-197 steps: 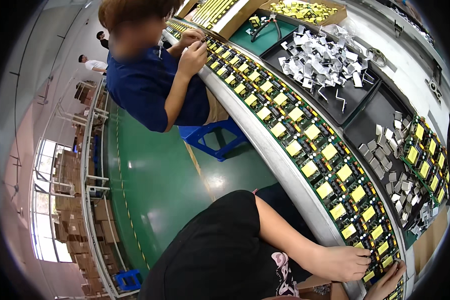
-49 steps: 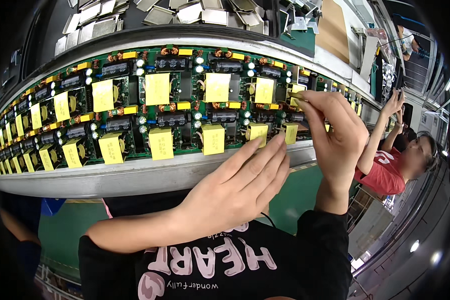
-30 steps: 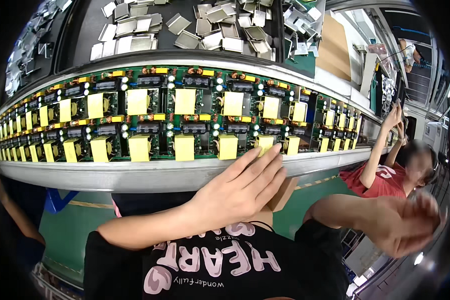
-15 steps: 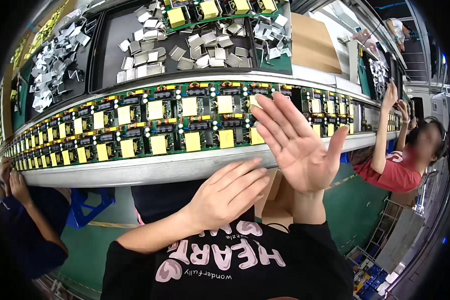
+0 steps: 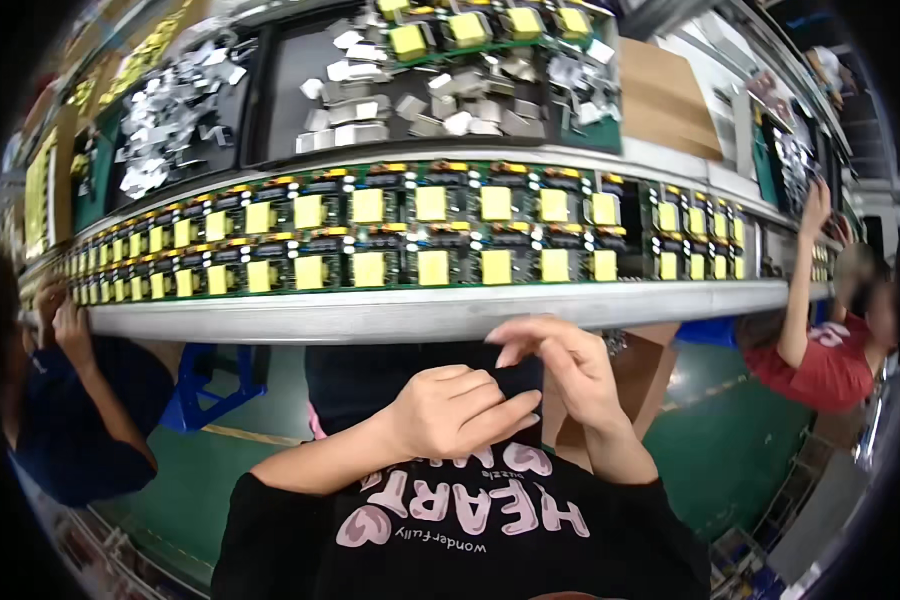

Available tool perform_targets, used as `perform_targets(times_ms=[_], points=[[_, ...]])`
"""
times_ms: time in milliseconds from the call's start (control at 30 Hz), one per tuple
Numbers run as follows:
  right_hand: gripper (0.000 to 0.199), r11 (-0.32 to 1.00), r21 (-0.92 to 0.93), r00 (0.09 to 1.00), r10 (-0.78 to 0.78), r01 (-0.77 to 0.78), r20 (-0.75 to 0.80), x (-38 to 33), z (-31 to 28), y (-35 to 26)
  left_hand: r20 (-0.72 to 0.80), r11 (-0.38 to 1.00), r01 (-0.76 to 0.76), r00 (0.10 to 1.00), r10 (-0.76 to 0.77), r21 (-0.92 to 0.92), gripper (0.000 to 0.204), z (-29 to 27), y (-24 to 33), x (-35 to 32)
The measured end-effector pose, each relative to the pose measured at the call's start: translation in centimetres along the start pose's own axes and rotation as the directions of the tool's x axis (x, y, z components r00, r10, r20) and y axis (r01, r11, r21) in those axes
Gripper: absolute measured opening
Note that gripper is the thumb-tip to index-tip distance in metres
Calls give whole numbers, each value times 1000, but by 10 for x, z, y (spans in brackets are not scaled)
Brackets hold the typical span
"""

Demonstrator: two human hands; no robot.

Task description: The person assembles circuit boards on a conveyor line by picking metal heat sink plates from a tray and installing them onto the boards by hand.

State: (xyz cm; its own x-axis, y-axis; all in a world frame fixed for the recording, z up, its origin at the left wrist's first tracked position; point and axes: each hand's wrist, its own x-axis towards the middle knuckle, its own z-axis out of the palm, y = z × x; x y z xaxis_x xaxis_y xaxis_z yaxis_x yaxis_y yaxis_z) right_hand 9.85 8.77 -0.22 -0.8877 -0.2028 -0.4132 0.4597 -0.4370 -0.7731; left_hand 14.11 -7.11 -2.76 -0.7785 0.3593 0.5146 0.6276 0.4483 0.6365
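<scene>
My left hand (image 5: 455, 412) is in front of my shirt, palm side hidden. Its fingers are curled in, one reaching toward the right; whatever they hold, if anything, cannot be seen. Just beside it, my right hand (image 5: 575, 372) is bent at the wrist with its fingers loosely bent leftward and the thumb apart, nothing visible in them. Both hands are on my side of the metal rail (image 5: 410, 318), the right one close to its edge. Beyond the rail lie two rows of green circuit boards (image 5: 400, 240) carrying yellow-wrapped transformers, touched by neither hand.
Behind the line, black trays (image 5: 275, 120) hold loose bent metal pieces (image 5: 450, 105); another board panel (image 5: 470, 45) lies over them. A cardboard sheet (image 5: 670, 100) is at right. A cardboard box (image 5: 650, 375) stands below the rail. Co-workers sit at left (image 5: 90, 400) and right (image 5: 820, 350).
My right hand has come down from in front of the boards, turning from an upright spread palm to loosely bent fingers. My left fingers have curled in. The view has shifted somewhat.
</scene>
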Motion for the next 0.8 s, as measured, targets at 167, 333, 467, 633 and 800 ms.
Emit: perform_targets(times_ms=[167, 333, 467, 633, 800], points=[[15, 933, -306, 963, -115, 190, 246, -5, -51, 2, -90, 974, 35, 996, -15, 222, 28, -57, -34, 10], [16, 856, -287, 848, -274, 430, 453, 11, -60, 6, -401, 762, 285, 915, -37, 581, 27, -132, -104, 30], [26, 855, -414, 933, -194, 312, 302, 7, -37, -10, -377, 550, 453, 891, -253, 702, 23, -193, -147, 43], [19, 754, -546, 905, -148, 364, 400, 18, -31, -24, -167, 467, 340, 913, -372, 816, 19, -213, -180, 46], [12, 467, -710, 837, -139, 527, 530, 45, -28, -56, -272, 587, 361, 933, -238, 725, 15, -208, -170, 48]])
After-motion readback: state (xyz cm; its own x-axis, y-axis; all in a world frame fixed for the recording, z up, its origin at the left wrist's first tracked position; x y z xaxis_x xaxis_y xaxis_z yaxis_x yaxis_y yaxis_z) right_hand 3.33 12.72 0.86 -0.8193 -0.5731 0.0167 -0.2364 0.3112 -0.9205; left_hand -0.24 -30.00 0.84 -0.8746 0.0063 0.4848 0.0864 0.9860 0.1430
